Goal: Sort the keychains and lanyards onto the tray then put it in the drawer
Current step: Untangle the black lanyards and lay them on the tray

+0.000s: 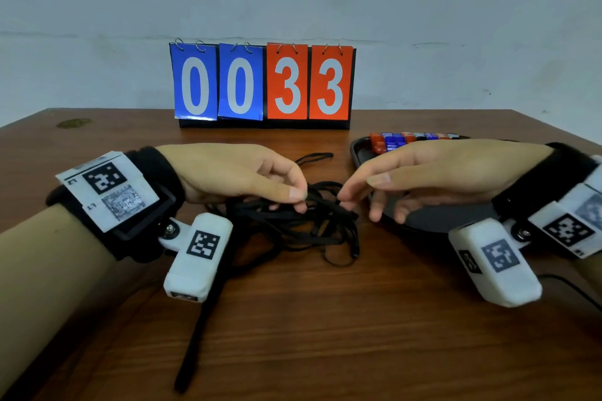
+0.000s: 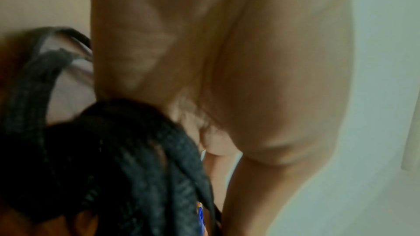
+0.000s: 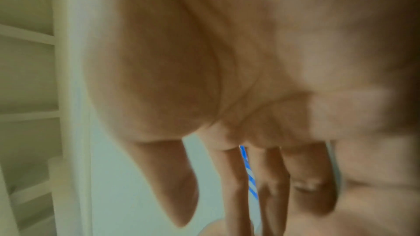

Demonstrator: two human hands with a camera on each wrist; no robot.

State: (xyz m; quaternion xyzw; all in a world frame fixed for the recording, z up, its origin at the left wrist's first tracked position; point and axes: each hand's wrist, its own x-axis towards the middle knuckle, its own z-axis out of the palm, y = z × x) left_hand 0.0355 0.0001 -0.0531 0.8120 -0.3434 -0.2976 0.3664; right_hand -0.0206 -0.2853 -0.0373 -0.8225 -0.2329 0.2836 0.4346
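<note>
On the table (image 1: 293, 319), the left hand (image 1: 234, 172) pinches black lanyards (image 1: 293, 221), likely to lift them. Beside it the right hand (image 1: 423, 172), fingers spread and empty, reaches in over the tray (image 1: 356, 153) holding keychains (image 1: 400, 140).

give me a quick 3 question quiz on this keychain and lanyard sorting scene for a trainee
1. True or false: the black lanyards already lie on the tray.
2. Which hand pinches the lanyards? A) left hand B) right hand C) neither
3. Fill in: the red and blue keychains sit at the tray's ____ end, nearest the scoreboard.

Key
1. False: they lie tangled on the wooden table, left of the tray.
2. A: thumb and fingertips close on a strand, while the right hand reaches in with relaxed fingers.
3. far
</note>
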